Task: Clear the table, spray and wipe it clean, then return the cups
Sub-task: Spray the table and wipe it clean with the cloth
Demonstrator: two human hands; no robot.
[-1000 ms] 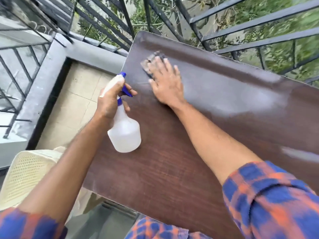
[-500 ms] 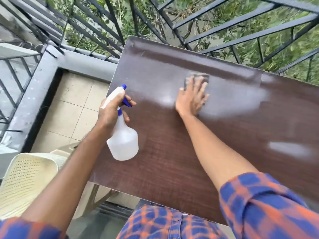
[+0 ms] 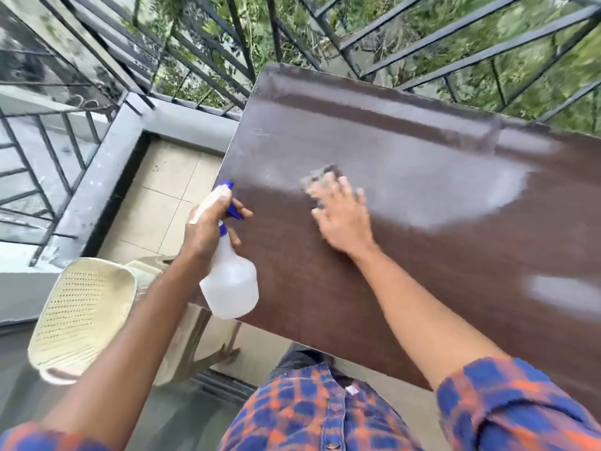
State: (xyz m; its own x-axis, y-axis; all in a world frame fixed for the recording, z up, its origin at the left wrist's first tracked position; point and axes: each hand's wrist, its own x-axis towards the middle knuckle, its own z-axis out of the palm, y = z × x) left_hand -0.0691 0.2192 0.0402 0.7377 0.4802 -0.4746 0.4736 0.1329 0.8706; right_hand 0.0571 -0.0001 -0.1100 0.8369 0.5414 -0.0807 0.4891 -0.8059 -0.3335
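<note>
Right hand (image 3: pixel 344 219), apparently with cloth (image 3: pixel 320 179), now leftward.

We have one view only, from a wide-angle camera worn on the head, so nothing is shared with a second view. We look forward and steeply down from above the near edge of the brown table (image 3: pixel 422 262), which fills the middle and right and runs off the right edge. Both forearms reach into the picture from the bottom, the left hand (image 3: pixel 208 232) and right hand (image 3: pixel 344 219) sitting near the centre, close to the lens. Our checked shirt (image 3: pixel 312 415) shows at the bottom edge. The railing (image 3: pixel 406 37) lies farthest away along the top, bowed by the lens, and the tiled floor (image 3: pixel 162 196) falls to the left.
</note>
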